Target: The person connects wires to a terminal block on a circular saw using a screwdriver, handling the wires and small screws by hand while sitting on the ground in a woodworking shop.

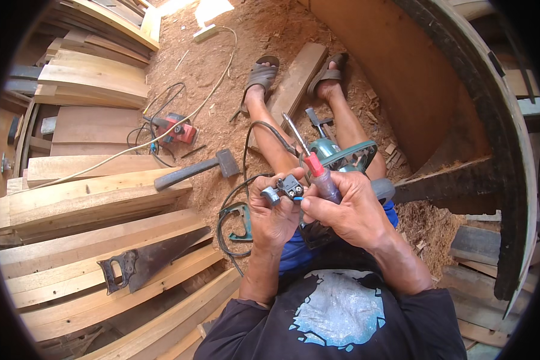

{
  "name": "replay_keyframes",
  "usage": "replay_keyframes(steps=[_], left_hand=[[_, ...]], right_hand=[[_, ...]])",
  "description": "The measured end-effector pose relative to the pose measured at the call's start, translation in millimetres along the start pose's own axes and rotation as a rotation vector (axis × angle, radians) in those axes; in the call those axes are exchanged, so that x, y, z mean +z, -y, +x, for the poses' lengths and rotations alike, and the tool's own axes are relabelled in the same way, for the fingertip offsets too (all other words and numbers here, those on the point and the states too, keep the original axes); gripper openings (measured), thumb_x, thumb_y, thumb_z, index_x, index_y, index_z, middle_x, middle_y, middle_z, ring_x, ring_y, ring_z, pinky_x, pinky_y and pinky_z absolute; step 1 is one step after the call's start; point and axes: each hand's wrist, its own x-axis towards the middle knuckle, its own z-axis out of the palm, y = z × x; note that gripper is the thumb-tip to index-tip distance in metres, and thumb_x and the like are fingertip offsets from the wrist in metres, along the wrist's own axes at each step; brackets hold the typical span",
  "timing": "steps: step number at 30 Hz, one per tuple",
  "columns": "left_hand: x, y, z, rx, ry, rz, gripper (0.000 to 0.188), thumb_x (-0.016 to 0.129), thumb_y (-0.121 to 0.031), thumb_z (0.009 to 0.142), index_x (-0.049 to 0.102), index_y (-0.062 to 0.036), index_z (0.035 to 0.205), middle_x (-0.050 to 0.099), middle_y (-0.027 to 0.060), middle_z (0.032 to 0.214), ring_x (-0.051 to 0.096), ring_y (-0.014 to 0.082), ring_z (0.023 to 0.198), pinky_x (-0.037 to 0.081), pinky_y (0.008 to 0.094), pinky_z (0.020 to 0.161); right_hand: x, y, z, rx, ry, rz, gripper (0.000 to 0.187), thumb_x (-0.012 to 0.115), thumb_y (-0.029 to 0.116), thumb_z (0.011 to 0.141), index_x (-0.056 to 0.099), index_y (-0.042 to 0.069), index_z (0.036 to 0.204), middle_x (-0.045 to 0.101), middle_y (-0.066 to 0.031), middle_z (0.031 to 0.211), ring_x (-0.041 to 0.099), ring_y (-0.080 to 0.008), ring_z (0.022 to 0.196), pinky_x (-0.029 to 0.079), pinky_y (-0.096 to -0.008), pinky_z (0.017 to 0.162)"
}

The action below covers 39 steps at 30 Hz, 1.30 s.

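Head view: left fingers (258, 195) pinch a grey part (290, 186), right fingers (349, 187) wrap a screwdriver (325, 180); cable (218, 230), hammer (198, 168) and handsaw (156, 258) lie leftward.

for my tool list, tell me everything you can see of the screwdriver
The screwdriver has a slim, metallic shaft and a plastic-looking handle, red near the shaft, translucent and dark purplish below. The right hand grips the handle, its shaft pointing forward, slanting left. The tip's exact shape is too small to tell.

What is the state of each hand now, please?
Left hand: closed, holding a small dark switch-like part.
Right hand: closed, holding a red-tipped-handle screwdriver, thumb tip at a blue wire.
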Motion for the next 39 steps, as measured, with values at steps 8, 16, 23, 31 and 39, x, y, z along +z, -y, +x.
replay_keyframes(steps=[8,16,23,31,39], left_hand=[[-2,8,-3,0.06,-0.079,0.089,0.034,0.072,-0.01,0.093,0.056,-0.0085,0.124,0.065,0.0221,0.128,0.068,0.0256,0.11,0.058,0.0414,0.095],[-6,8,-3,0.025,-0.069,0.128,0.035,0.074,-0.015,0.093,0.055,-0.0073,0.122,0.065,0.0224,0.125,0.068,0.0245,0.109,0.058,0.0396,0.094],[-8,9,-1,0.012,-0.048,0.16,0.04,0.074,-0.017,0.093,0.053,-0.0057,0.125,0.066,0.0229,0.125,0.068,0.0239,0.109,0.058,0.0383,0.093],[-15,9,-1,-0.032,0.035,0.001,0.042,0.072,-0.012,0.093,0.054,-0.0086,0.131,0.064,0.0257,0.129,0.068,0.0268,0.112,0.059,0.0407,0.095],[-17,16,0,-0.018,-0.032,0.064,0.041,0.069,-0.013,0.096,0.053,-0.0073,0.133,0.062,0.0268,0.129,0.068,0.0293,0.112,0.059,0.0425,0.094]], right_hand=[[0,-11,-1,-0.11,0.046,-0.214,0.008,0.064,0.004,0.088,0.061,0.002,0.082,0.052,0.0047,0.067,0.045,-0.0035,0.065,0.041,-0.026,0.057],[1,-15,-3,-0.141,-0.012,-0.319,0.008,0.064,0.005,0.086,0.061,0.0,0.081,0.052,-0.0011,0.065,0.048,-0.0057,0.065,0.044,-0.0292,0.059],[7,-14,-7,-0.124,-0.054,-0.235,0.011,0.064,0.006,0.087,0.069,-0.001,0.093,0.061,-0.0032,0.071,0.054,-0.0062,0.069,0.047,-0.0291,0.064],[6,-12,-7,-0.113,-0.045,-0.246,0.013,0.064,0.007,0.089,0.07,-0.001,0.097,0.066,-0.0034,0.074,0.058,-0.0062,0.072,0.05,-0.0292,0.068],[7,-20,-5,-0.172,-0.099,-0.275,0.013,0.066,0.008,0.09,0.07,-0.001,0.098,0.068,-0.0079,0.075,0.061,-0.0086,0.072,0.051,-0.0311,0.068]])
